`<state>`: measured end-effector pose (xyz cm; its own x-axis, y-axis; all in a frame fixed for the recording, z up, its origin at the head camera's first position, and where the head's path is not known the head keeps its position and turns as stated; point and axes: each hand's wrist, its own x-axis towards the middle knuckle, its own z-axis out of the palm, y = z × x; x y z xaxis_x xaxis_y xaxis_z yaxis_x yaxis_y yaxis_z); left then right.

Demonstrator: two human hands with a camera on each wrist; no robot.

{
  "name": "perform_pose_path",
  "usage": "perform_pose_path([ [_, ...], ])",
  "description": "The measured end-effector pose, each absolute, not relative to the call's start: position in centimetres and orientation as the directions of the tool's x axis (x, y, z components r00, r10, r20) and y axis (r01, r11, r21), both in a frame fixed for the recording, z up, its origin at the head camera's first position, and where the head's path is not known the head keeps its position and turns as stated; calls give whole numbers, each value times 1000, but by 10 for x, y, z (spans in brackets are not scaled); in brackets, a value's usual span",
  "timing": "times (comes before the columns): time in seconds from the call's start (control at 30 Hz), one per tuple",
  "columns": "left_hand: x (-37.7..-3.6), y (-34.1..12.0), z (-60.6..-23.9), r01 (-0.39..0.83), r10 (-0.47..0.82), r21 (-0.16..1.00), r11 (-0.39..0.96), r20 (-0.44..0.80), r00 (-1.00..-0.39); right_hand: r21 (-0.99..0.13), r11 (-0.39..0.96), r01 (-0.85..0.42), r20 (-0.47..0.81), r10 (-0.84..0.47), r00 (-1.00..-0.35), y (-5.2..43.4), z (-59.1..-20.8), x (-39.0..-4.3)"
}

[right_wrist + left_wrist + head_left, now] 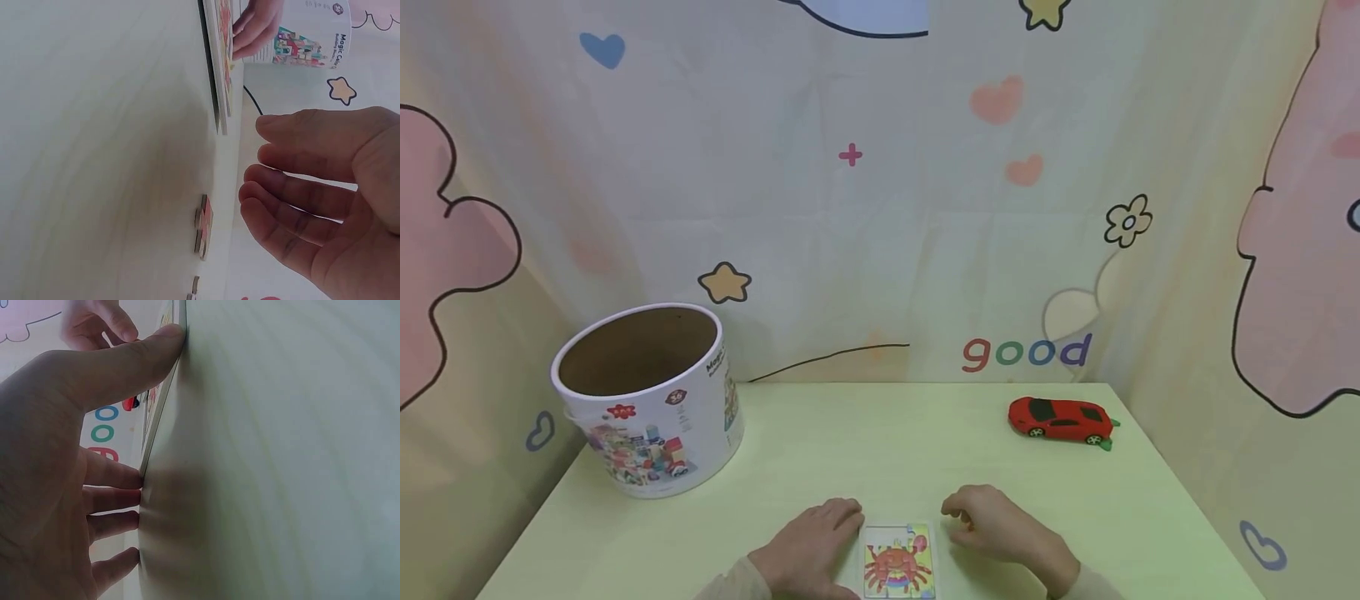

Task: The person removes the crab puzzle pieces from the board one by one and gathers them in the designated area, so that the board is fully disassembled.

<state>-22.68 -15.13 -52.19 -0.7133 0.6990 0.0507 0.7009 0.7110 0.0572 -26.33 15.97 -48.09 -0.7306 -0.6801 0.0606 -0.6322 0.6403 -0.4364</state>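
A small puzzle board [898,567] with a red crab picture lies at the table's near edge. My left hand [812,546] rests flat on the table against the board's left side. In the left wrist view its thumb [125,362] touches the board's edge [159,406]. My right hand [992,525] sits just right of the board, fingers loosely curled and holding nothing. In the right wrist view that hand [312,187] hovers close over a loose puzzle piece [203,226] on the table, with another piece [195,286] beside it.
A white cylindrical tub [647,400], open on top, stands at the table's back left. A red toy car [1060,419] is parked at the back right. The pale green table [865,442] is ringed by a patterned curtain.
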Motion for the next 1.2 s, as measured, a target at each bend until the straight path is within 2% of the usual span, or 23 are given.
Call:
perform_pose_path([
  [0.13,-224,-151,-524,697,698,92,711,34,-716,-436,638,-635,41,-691,-722,155,-484,-260],
  [0.33,-221,-151,-524,688,686,57,723,53,-726,-433,631,-644,38,-701,-712,150,-483,-260],
  [0.6,-221,-149,-524,667,668,77,741,18,-744,-434,645,-629,-4,-699,-715,146,-485,-256],
  [1.2,-226,-146,-520,641,646,88,762,-37,-762,-359,644,-676,27,-717,-697,135,-487,-255],
])
